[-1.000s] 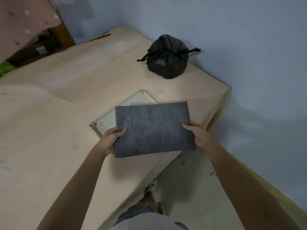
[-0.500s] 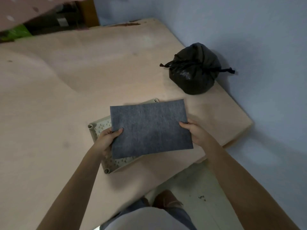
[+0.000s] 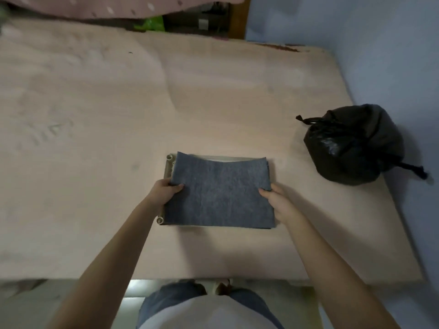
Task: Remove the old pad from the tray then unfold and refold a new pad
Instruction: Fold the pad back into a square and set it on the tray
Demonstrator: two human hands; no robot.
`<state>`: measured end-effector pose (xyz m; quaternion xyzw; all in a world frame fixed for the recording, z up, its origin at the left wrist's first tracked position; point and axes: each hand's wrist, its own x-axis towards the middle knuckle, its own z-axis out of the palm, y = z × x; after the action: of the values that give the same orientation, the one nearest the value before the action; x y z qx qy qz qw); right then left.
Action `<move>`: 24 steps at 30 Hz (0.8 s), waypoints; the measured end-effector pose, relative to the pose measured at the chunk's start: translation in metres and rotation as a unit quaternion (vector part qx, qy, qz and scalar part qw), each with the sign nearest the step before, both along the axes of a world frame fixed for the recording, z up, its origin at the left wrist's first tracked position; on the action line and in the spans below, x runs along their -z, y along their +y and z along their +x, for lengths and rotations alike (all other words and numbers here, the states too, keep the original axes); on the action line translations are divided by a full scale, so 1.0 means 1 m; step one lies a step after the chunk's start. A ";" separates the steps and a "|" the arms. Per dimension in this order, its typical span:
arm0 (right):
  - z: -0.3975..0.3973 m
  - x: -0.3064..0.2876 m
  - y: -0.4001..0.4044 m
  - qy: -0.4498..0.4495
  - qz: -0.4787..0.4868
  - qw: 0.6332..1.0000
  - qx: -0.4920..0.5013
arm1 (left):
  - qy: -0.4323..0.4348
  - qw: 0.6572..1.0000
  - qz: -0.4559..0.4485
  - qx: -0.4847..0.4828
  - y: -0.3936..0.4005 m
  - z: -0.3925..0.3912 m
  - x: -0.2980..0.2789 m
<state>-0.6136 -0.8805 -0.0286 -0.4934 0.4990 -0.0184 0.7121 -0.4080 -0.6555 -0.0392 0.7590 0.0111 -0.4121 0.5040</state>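
- Two hands are on the grey pad (image 3: pixel 219 193), one at each short side, and I am looking almost straight down on them from the head camera.
- My left hand (image 3: pixel 164 192) pinches the pad's left edge, thumb lying on the top face and the other fingers tucked out of sight beneath it.
- My right hand (image 3: pixel 276 200) grips the right edge the same way, thumb on top, fingers hidden under the fabric.
- I see the pad held roughly flat over the beige tray (image 3: pixel 169 166), covering nearly all of it; only the tray's left rim, two corner posts and a pale strip along the far side show.
- Along the pad's far edge the fabric sags in a shallow curve, and I can make out more than one layer at its right side.
- Whether the pad touches the tray underneath I cannot tell.
- I see the tray resting on a pale pink board (image 3: pixel 95 138) that fills most of the view.
- Well to the right, near the blue wall (image 3: pixel 380 55), sits a tied black bag (image 3: pixel 351 146), apart from the tray.
- Both forearms are bare.
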 end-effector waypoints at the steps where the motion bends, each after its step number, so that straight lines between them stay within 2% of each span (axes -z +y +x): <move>1: 0.003 0.002 0.000 0.009 -0.011 1.000 -0.007 | -0.016 1.000 0.020 -0.012 -0.001 -0.002 0.001; 6: 0.017 0.012 0.001 0.065 -0.111 0.991 -0.029 | -0.091 0.991 0.091 -0.026 -0.009 -0.015 0.002; 10: 0.016 0.015 0.006 0.085 -0.197 0.975 -0.049 | -0.143 0.983 0.109 -0.020 -0.015 -0.022 -0.002; 13: 0.012 0.013 0.009 0.107 -0.280 0.948 -0.105 | -0.182 0.976 0.121 -0.005 -0.015 -0.026 -0.003; 16: 0.013 0.002 0.016 0.150 -0.376 0.899 -0.165 | -0.254 0.953 0.163 0.034 -0.017 -0.029 -0.005; 17: 0.012 -0.002 0.021 0.187 -0.436 0.859 -0.194 | -0.296 0.935 0.190 0.049 -0.017 -0.031 -0.005; 18: 0.011 -0.004 0.026 0.224 -0.512 0.798 -0.225 | -0.350 0.907 0.223 0.066 -0.017 -0.033 -0.006; 19: 0.010 -0.005 0.031 0.250 -0.586 0.729 -0.248 | -0.416 0.869 0.252 0.094 -0.018 -0.036 -0.006; 20: 0.012 -0.005 0.036 0.250 -0.643 0.676 -0.259 | -0.484 0.822 0.266 0.140 -0.019 -0.040 -0.006; 21: 0.015 -0.003 0.041 0.223 -0.670 0.652 -0.275 | -0.542 0.773 0.259 0.204 -0.022 -0.044 -0.004; 22: 0.019 0.000 0.048 0.183 -0.671 0.648 -0.310 | -0.582 0.727 0.241 0.275 -0.025 -0.050 0.000; 23: 0.025 0.007 0.053 0.148 -0.666 0.638 -0.357 | -0.605 0.684 0.225 0.339 -0.028 -0.055 0.006; 24: 0.031 0.015 0.057 0.129 -0.664 0.612 -0.410 | -0.608 0.656 0.223 0.386 -0.031 -0.060 0.012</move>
<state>-0.5822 -0.8230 -0.0437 -0.9818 0.1825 0.0130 0.0510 -0.4679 -0.6868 -0.0508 0.8656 -0.5006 -0.0009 0.0090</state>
